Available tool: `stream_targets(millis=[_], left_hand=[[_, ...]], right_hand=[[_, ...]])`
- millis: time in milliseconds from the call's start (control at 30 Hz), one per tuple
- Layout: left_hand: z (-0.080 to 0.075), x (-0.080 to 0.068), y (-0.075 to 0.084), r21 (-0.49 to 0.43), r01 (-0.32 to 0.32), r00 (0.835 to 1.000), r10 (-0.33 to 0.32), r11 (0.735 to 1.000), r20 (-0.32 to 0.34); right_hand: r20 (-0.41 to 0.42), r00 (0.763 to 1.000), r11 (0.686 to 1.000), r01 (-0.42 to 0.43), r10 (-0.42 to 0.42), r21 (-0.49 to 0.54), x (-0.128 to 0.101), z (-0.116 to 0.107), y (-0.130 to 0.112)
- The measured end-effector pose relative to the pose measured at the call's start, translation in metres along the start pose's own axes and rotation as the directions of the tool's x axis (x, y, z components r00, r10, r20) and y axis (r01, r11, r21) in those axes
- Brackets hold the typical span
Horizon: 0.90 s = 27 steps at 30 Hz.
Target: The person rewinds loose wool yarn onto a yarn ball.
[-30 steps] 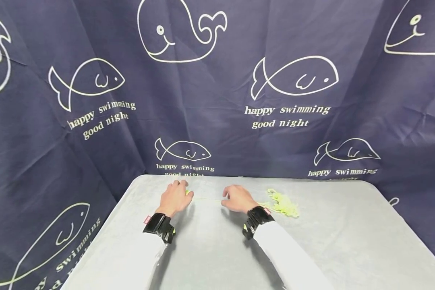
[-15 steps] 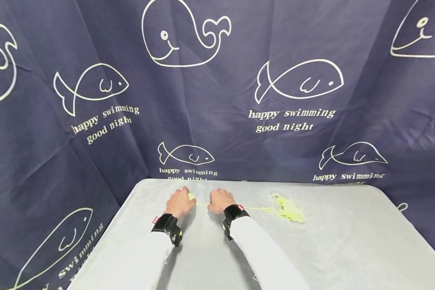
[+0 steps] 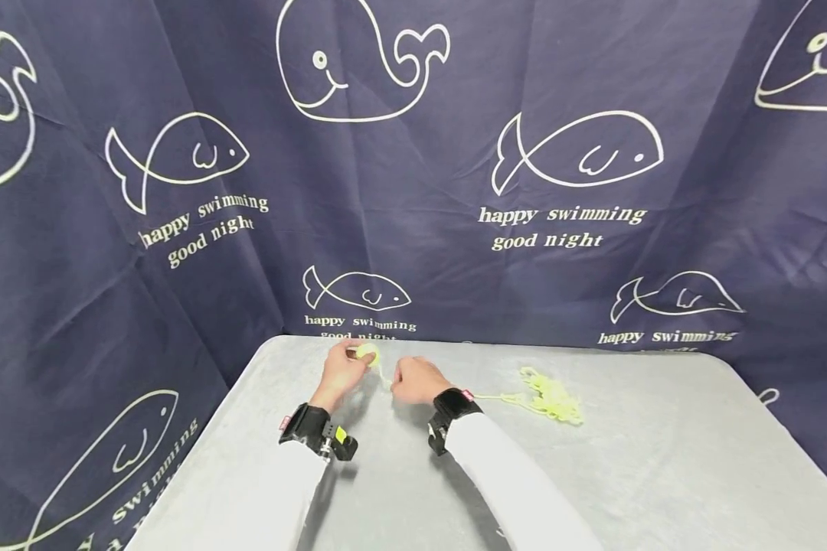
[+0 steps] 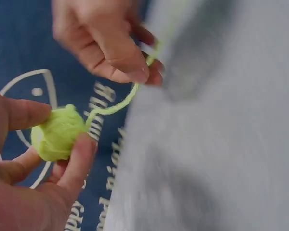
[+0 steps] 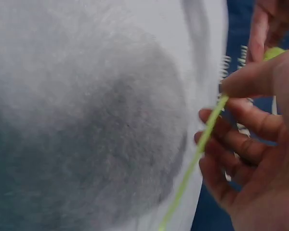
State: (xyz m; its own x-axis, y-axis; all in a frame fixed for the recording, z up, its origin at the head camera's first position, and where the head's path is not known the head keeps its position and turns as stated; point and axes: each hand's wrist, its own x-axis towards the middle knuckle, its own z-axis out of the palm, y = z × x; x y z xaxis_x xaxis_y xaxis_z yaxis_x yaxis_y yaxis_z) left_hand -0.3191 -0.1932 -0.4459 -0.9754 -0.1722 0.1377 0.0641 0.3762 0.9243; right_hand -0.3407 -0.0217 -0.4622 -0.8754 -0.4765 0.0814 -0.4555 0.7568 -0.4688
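Note:
My left hand (image 3: 343, 371) holds a small ball of lime-green yarn (image 3: 367, 353) between thumb and fingers, lifted a little above the grey table (image 3: 648, 474); the left wrist view shows the yarn ball (image 4: 58, 134) gripped by the left hand (image 4: 33, 168). A strand (image 4: 116, 105) runs from it to my right hand (image 3: 416, 380), which pinches it between thumb and forefinger. In the right wrist view the strand (image 5: 195, 159) passes under the right hand's thumb (image 5: 253, 79). From there the yarn trails right to a loose tangled heap (image 3: 550, 396) on the table.
A dark blue curtain (image 3: 413, 168) printed with white whales, fish and words hangs behind and to both sides of the table. Both wrists wear black camera straps (image 3: 305, 427), with white sleeves behind them.
My left hand has lifted the yarn ball up and away from the table. The right hand stayed close beside it, still pinching the strand; a second ago it was farther right.

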Motion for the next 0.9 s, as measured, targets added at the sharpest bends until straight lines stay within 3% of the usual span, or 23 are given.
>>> stream_targets(millis=[33,67,133,167,233,267,333,500,600,667,733,800,867,900], left_hand=[[0.001,0.002,0.004,-0.145,0.035,0.999,-0.034,0.989,0.006],[0.002,0.003,0.008,-0.283,0.068,0.998,-0.066,0.957,0.019],[0.004,0.005,0.014,-0.486,0.123,0.992,-0.110,0.865,0.055],[0.005,0.005,0.017,-0.549,0.146,0.989,-0.126,0.823,0.075],[0.009,0.005,0.023,-0.619,0.179,0.984,-0.132,0.765,0.121],[0.012,0.005,0.025,-0.640,0.192,0.981,-0.133,0.744,0.140],[0.019,0.005,0.031,-0.660,0.205,0.978,-0.131,0.723,0.161],[0.037,0.005,0.042,-0.620,0.167,0.986,-0.112,0.767,0.127],[0.045,0.004,0.047,-0.545,0.112,0.993,-0.073,0.831,0.094],[0.050,0.002,0.048,-0.465,0.076,0.995,-0.037,0.882,0.093],[0.053,-0.002,0.049,-0.362,0.046,0.992,0.001,0.931,0.128],[0.055,-0.007,0.048,-0.277,0.028,0.978,0.031,0.960,0.206],[0.057,-0.012,0.049,-0.233,0.018,0.948,0.058,0.972,0.314],[0.057,-0.014,0.049,-0.233,0.016,0.925,0.074,0.972,0.374]], right_hand=[[-0.030,1.000,0.996,0.012,-0.010,0.093,-0.004,-0.005,0.004],[-0.054,0.998,0.980,0.025,-0.015,0.199,-0.009,-0.010,0.007],[-0.082,0.996,0.917,0.053,-0.023,0.396,-0.018,-0.019,0.014],[-0.089,0.996,0.872,0.068,-0.028,0.485,-0.024,-0.024,0.016],[-0.087,0.996,0.786,0.074,-0.025,0.614,-0.036,-0.034,0.019],[-0.088,0.996,0.754,0.074,-0.022,0.653,-0.042,-0.039,0.020],[-0.097,0.995,0.721,0.078,-0.016,0.688,-0.055,-0.052,0.019],[-0.194,0.980,0.802,0.156,-0.051,0.577,-0.077,-0.082,0.016],[-0.251,0.964,0.844,0.210,-0.093,0.494,-0.085,-0.097,0.016],[-0.274,0.956,0.850,0.232,-0.109,0.473,-0.088,-0.105,0.018],[-0.291,0.950,0.836,0.248,-0.111,0.489,-0.089,-0.112,0.021],[-0.306,0.948,0.799,0.247,-0.083,0.549,-0.089,-0.118,0.026],[-0.318,0.948,0.739,0.231,-0.024,0.633,-0.089,-0.123,0.032],[-0.322,0.947,0.704,0.224,0.007,0.674,-0.088,-0.126,0.036]])
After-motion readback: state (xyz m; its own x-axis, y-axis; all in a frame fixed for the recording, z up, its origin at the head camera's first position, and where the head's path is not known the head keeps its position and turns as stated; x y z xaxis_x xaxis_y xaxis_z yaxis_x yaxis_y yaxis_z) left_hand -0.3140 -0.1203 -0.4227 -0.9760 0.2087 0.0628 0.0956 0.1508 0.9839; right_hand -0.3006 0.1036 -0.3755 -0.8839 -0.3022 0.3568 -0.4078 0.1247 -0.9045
